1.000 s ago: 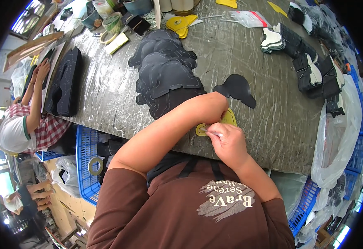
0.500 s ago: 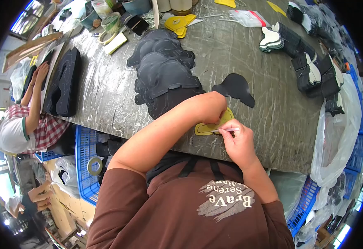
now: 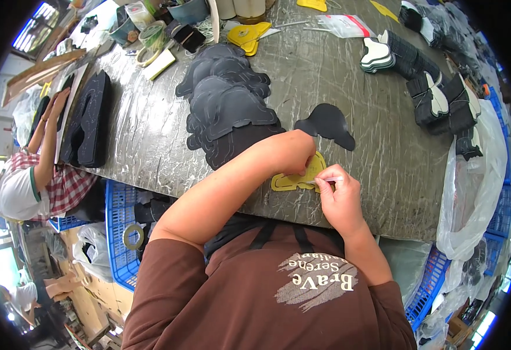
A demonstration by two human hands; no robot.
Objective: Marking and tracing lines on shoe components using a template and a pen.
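Observation:
A yellow template (image 3: 284, 182) with a slotted outline lies near the table's front edge. My left hand (image 3: 297, 153) presses down on it with curled fingers, partly hidden from view. In a pinch, my right hand (image 3: 341, 193) holds a thin white marking pen (image 3: 324, 180), its tip at the template's lower right part. Just beyond lies a single black cut piece (image 3: 328, 125) with a rounded top. To the left, a fanned stack of black pieces (image 3: 226, 108) with pale outlines drawn on them reaches toward my left forearm.
More yellow templates (image 3: 247, 36), a tape roll (image 3: 148, 53) and pots (image 3: 190, 10) stand at the back. Tied black and white bundles (image 3: 433, 96) lie right, beside a clear plastic bag (image 3: 462, 192). A co-worker's hands (image 3: 60, 102) rest by dark panels (image 3: 86, 122) at left.
My right hand has slid a little to the right with the pen, along the template. My left hand stays on the template. The whole view has shifted slightly.

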